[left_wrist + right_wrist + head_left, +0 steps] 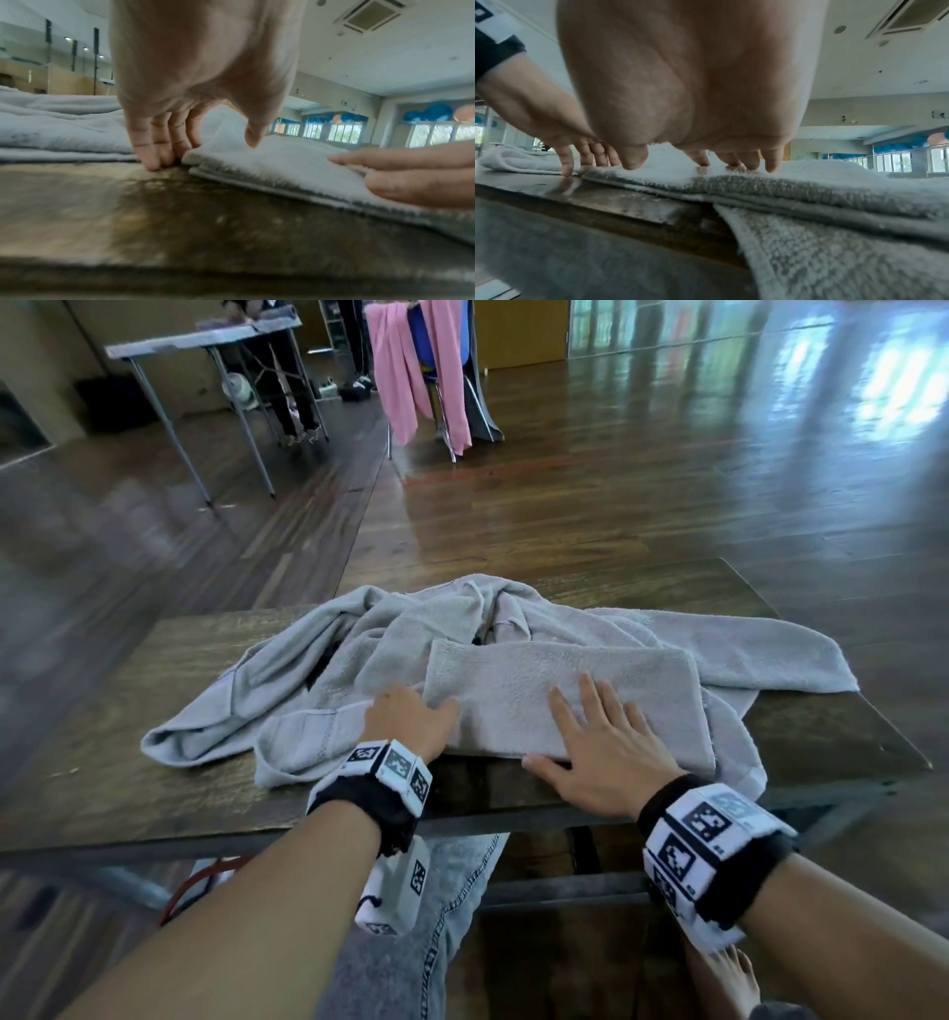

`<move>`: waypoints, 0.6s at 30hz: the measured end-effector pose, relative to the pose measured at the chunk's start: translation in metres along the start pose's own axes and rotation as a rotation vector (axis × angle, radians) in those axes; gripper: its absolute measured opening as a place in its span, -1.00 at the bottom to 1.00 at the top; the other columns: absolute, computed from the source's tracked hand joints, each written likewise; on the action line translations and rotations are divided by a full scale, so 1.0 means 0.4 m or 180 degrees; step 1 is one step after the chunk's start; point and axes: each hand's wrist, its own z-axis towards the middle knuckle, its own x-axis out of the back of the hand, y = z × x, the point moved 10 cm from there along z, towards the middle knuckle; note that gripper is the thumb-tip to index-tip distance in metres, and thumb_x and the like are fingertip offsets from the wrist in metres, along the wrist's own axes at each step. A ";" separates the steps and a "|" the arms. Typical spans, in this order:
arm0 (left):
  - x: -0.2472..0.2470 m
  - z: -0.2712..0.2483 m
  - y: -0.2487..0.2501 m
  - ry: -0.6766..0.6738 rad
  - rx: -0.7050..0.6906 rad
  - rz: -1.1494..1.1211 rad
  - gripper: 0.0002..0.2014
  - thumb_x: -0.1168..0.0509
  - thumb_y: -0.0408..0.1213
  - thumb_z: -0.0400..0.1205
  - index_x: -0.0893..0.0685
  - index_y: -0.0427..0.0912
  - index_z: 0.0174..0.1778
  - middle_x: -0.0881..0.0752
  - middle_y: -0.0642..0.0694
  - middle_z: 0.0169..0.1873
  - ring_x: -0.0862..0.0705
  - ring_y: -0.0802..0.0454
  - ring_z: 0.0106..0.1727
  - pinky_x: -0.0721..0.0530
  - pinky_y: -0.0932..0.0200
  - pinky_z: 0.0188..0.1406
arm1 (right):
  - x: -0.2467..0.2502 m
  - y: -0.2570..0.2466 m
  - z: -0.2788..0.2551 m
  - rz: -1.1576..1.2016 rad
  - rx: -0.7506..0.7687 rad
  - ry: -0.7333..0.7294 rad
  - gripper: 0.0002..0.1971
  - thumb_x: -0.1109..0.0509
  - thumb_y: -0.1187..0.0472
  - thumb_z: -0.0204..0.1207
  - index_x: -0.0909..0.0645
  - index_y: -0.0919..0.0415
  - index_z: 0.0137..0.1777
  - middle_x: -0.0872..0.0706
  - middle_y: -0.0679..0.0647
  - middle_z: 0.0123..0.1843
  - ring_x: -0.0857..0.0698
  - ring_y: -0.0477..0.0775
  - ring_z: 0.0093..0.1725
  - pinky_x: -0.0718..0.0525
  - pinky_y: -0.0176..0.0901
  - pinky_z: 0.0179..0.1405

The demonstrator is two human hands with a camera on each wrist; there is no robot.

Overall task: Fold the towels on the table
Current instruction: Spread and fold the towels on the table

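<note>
A folded grey towel (pixel 560 701) lies at the near edge of the wooden table (pixel 128 762). My right hand (pixel 601 737) rests flat on it, fingers spread and straight; in the right wrist view its fingertips (pixel 772 166) press into the pile. My left hand (pixel 436 711) is at the towel's left end. In the left wrist view its fingers (pixel 154 160) point down to the tabletop beside the folded edge (pixel 231 162), while the thumb hovers just above the cloth. More grey towels (pixel 287 670) lie crumpled behind and to the left.
A grey towel's corner (pixel 739 762) hangs over the front edge at the right. Pink towels (pixel 405 377) drape over a chair across the wooden floor. Another table (pixel 205 341) stands at the back left. My jeans-clad leg (pixel 436 916) is under the table.
</note>
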 end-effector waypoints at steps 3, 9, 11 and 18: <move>-0.013 0.002 0.030 -0.0280 0.0163 0.0242 -0.56 -0.37 0.14 0.47 -0.68 -0.25 -0.15 -0.74 -0.18 -0.18 -0.71 -0.16 -0.17 -0.71 0.03 -0.16 | 0.017 0.006 -0.001 0.0019 0.0017 -0.0022 -0.13 0.04 -0.44 0.65 0.26 -0.03 0.80 0.34 0.21 0.80 0.23 0.27 0.79 0.10 0.23 0.74; -0.022 -0.015 0.061 -0.0709 0.0345 -0.0007 -0.72 -0.49 -0.20 0.50 -0.70 -0.30 0.01 -0.76 -0.25 0.05 -0.69 -0.15 -0.07 -0.55 0.17 -0.36 | 0.039 0.025 -0.004 0.0127 0.0088 0.0011 -0.16 0.01 -0.42 0.66 0.12 0.01 0.80 0.22 0.20 0.82 0.13 0.24 0.80 0.02 0.23 0.74; 0.008 -0.021 0.082 -0.0522 0.0388 -0.0290 -0.73 -0.45 -0.27 0.50 -0.67 -0.38 0.00 -0.75 -0.24 -0.07 -0.72 -0.17 -0.10 -0.68 0.12 -0.26 | 0.063 0.042 -0.008 0.0204 0.0101 0.0149 -0.18 -0.01 -0.41 0.66 -0.03 0.06 0.77 0.03 0.22 0.82 -0.02 0.24 0.79 -0.10 0.23 0.73; 0.111 -0.111 0.436 -0.0090 -0.1302 -0.0793 -0.93 -0.42 -0.31 0.50 -0.65 -0.12 -0.21 -0.67 0.00 -0.28 -0.64 0.02 -0.25 -0.51 0.42 -0.39 | 0.190 0.149 -0.021 0.2705 -0.0293 0.0990 -0.47 -0.05 -0.30 0.72 -0.60 0.14 0.17 -0.78 0.16 0.20 -0.73 0.15 0.04 -0.70 0.13 0.03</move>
